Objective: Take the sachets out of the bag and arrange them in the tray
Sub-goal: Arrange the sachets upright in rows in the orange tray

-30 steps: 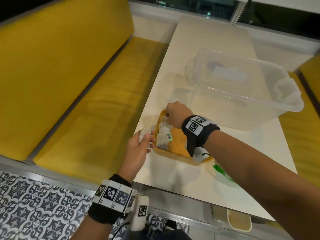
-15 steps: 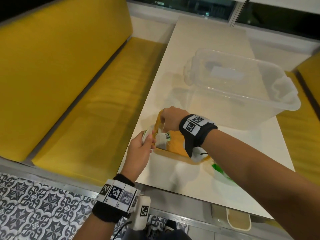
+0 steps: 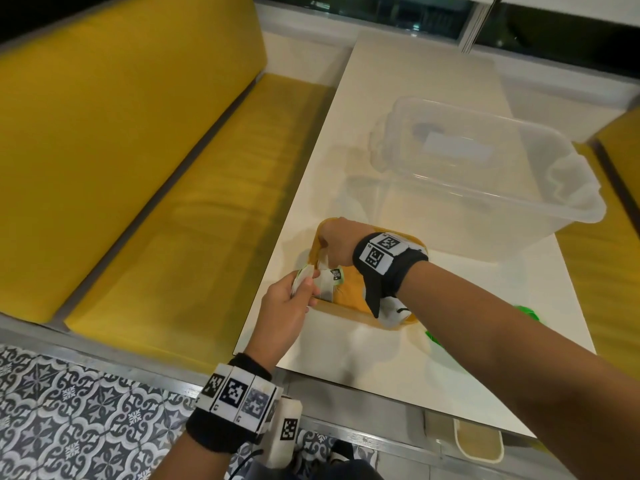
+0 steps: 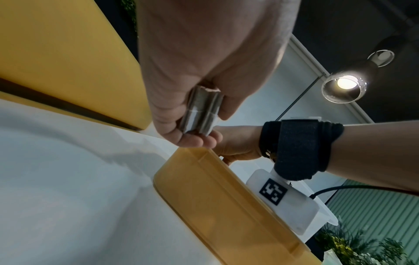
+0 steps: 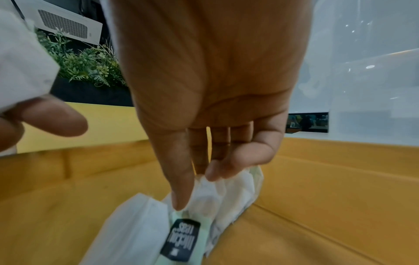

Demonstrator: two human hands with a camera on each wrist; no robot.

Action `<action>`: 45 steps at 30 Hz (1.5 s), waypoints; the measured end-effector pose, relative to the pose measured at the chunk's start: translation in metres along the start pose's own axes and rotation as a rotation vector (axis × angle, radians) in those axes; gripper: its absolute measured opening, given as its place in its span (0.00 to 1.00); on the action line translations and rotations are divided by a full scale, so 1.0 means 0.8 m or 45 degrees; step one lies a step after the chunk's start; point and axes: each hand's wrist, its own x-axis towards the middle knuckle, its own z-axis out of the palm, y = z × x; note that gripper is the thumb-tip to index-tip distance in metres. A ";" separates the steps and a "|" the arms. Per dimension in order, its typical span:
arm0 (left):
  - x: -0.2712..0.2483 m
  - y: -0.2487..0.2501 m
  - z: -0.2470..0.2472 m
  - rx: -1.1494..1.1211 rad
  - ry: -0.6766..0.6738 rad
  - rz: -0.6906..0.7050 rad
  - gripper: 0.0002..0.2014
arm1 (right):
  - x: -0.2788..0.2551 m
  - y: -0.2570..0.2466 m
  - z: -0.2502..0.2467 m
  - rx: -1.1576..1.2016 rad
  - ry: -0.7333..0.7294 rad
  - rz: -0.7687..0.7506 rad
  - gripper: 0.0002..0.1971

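A yellow tray [image 3: 349, 294] [image 4: 215, 197] [image 5: 317, 206] lies near the table's front left corner. Inside it lie white sachets [image 3: 327, 282], one carrying a dark label [image 5: 181, 238]. My right hand [image 3: 337, 242] [image 5: 215, 80] reaches down into the tray's left end, where thumb and fingers pinch a crumpled white sachet [image 5: 226, 193]. Just outside the tray's left rim, my left hand [image 3: 294, 299] [image 4: 192, 71] grips a small stack of sachets [image 3: 303, 277] [image 4: 200, 111]. The green bag [image 3: 436, 339] lies on the table, mostly hidden under my right forearm.
A large clear plastic bin [image 3: 485, 188] stands on the white table [image 3: 398, 81] behind the tray. A yellow bench [image 3: 173, 202] runs along the table's left side. The table's near edge is close to my left wrist, with patterned floor tiles [image 3: 86, 410] below.
My left hand has moved right, up to the tray's left rim, still holding its sachets. My right hand has shifted slightly toward me and lower over the sachets in the tray.
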 end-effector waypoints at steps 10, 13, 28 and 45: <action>-0.001 -0.001 -0.001 0.002 -0.005 0.007 0.12 | 0.000 0.002 0.000 0.078 0.102 -0.012 0.09; -0.002 -0.002 0.000 -0.010 -0.017 0.006 0.11 | -0.003 0.003 -0.003 0.069 0.180 -0.019 0.09; -0.006 0.001 -0.007 -0.154 0.176 0.083 0.11 | -0.024 0.047 -0.044 0.349 0.276 0.399 0.06; 0.010 0.007 0.000 -0.089 0.157 0.052 0.12 | 0.011 0.029 0.005 0.815 -0.173 0.495 0.07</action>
